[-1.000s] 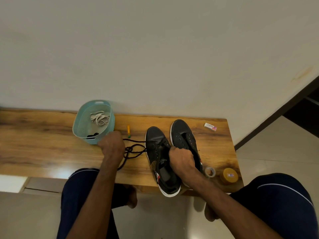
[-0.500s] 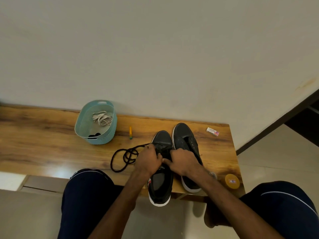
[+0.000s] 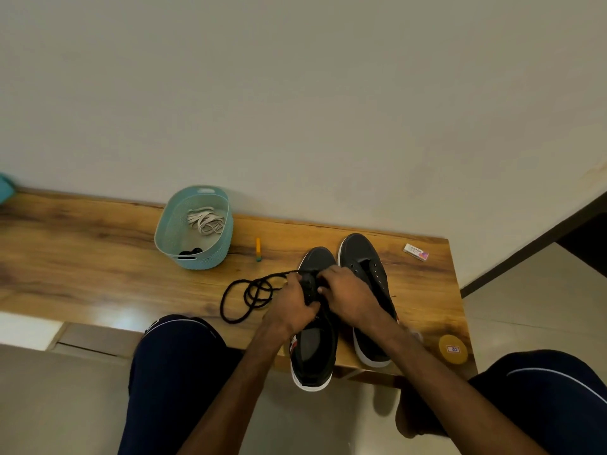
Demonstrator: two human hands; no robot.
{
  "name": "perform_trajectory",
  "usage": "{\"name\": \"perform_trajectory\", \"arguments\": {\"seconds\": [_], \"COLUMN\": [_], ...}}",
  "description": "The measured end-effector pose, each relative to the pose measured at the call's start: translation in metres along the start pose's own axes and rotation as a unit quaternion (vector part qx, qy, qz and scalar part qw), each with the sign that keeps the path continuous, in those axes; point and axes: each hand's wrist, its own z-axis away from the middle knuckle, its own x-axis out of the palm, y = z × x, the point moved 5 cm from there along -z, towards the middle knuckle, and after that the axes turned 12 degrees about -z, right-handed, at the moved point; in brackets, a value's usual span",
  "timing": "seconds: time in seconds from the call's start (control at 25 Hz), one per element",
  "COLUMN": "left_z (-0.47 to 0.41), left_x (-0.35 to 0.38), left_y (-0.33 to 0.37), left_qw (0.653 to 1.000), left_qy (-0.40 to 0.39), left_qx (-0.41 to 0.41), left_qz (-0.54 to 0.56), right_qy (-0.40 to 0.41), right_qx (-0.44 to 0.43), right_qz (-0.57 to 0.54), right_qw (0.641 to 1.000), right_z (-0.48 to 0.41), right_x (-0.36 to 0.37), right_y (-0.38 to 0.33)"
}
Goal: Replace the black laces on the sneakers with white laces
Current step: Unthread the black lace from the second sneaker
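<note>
Head cam, the only view you get: both your hands are bunched over the lacing of the laced sneaker [image 3: 313,353]; it lies toe toward the far edge of the surface, with its heel hanging off the near edge. Your left hand [image 3: 292,307] has its fingers curled around the left side of the upper; your right hand [image 3: 348,297] has its fingertips curled in at the eyelets, but I can't tell if they're actually pinching lace.

The thing to watch: the black lace [image 3: 249,297] leaves the eyelets on the left side and piles up in a loose coil on the surface, just left of your left hand; so my guess is the slack has to come out leftward, across the shoe's long axis, and your left hand is the closer one for that.

The bare sneaker [image 3: 364,254] sits right alongside, parallel, with no lace showing in its eyelets. The white laces [image 3: 205,221] are in the teal basket [image 3: 170,224] by the far edge, up and left of your hands, again closer to your left. An orange stick [image 3: 258,249] lies between basket and shoes, and the coil is in that path too; mind the snagging. The eraser [image 3: 416,251] by the far right corner and the yellow tin [image 3: 453,349] at the near right corner are well out of it.
</note>
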Motion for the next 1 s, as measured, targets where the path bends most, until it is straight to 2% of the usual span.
{"name": "perform_trajectory", "arguments": {"seconds": [0.08,0.16,0.28,0.4,0.48,0.6,0.64,0.68,0.72,0.76,0.8,0.92,1.0], "left_z": [0.001,0.002,0.008,0.016,0.019,0.018,0.018,0.018,0.018,0.018,0.017,0.017,0.017], "left_x": [-0.002,-0.003,0.004,0.022,0.028,0.031,0.032,0.033,0.034,0.035,0.035,0.036,0.035], "left_y": [0.0,0.0,-0.003,-0.003,-0.002,-0.004,-0.004,-0.004,-0.003,-0.002,-0.002,-0.003,-0.002], "left_qw": [1.0,0.998,0.993,0.983,0.974,0.969,0.968,0.969,0.969,0.969,0.97,0.969,0.968], "left_qy": [0.014,0.056,0.106,0.174,0.213,0.235,0.235,0.234,0.233,0.232,0.231,0.233,0.233], "left_qx": [-0.003,-0.019,-0.041,-0.047,-0.06,-0.081,-0.083,-0.083,-0.083,-0.081,-0.079,-0.075,-0.077], "left_qz": [-0.019,-0.014,0.0,-0.042,-0.04,0.004,0.01,0.014,0.015,0.013,0.013,0.034,0.055], "right_qy": [-0.022,-0.002,0.009,0.044,0.064,-0.013,-0.025,-0.028,-0.023,-0.004,0.011,-0.027,-0.016], "right_qx": [-0.004,-0.006,0.009,0.049,0.093,0.151,0.147,0.136,0.124,0.104,0.075,0.038,0.028], "right_qz": [0.027,0.022,-0.033,-0.109,-0.192,-0.365,-0.342,-0.263,-0.142,-0.014,0.068,0.103,0.13], "right_qw": [0.999,1.0,0.999,0.992,0.975,0.918,0.928,0.955,0.982,0.994,0.995,0.994,0.991], "right_z": [0.0,-0.002,-0.002,0.0,0.001,0.01,0.01,0.009,0.009,0.008,0.007,0.008,0.01], "right_x": [0.013,0.014,0.016,0.009,-0.009,-0.041,-0.049,-0.053,-0.052,-0.046,-0.036,0.009,0.021], "right_y": [0.005,0.009,0.009,0.014,0.02,0.022,0.02,0.019,0.017,0.014,0.008,-0.003,-0.006]}}
